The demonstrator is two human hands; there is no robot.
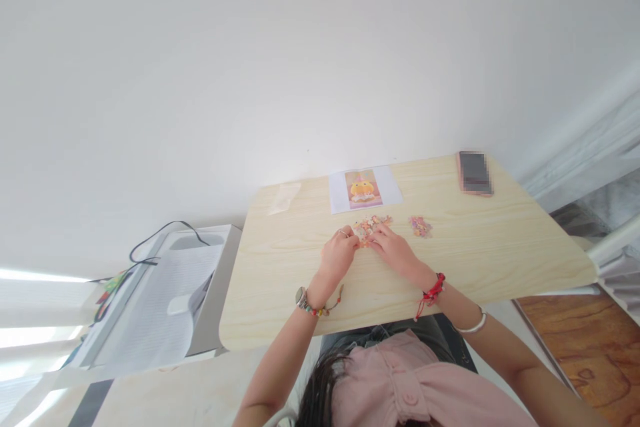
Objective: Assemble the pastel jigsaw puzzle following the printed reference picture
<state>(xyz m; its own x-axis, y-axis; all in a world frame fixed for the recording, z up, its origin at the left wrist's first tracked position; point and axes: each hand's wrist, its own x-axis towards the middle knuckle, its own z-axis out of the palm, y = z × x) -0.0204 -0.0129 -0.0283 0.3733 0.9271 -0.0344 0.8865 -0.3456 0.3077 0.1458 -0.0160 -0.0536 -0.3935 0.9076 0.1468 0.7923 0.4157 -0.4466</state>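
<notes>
A big white wall fills the top of the view. Below it sits a light wood table (pixel 490 247). A white sheet with a yellow picture (pixel 365 189) lies flat near the wall, its long side going left to right. A phone (pixel 474 173) lies at the far right corner.

In the middle lies a heap of small colored pieces (pixel 373 225), stretched left to right. A smaller pile (pixel 421 226) sits just beside it.

The left hand (pixel 339 254) and right hand (pixel 395 248) both touch the heap, fingers bent down. I cannot tell if they pinch a piece.
</notes>
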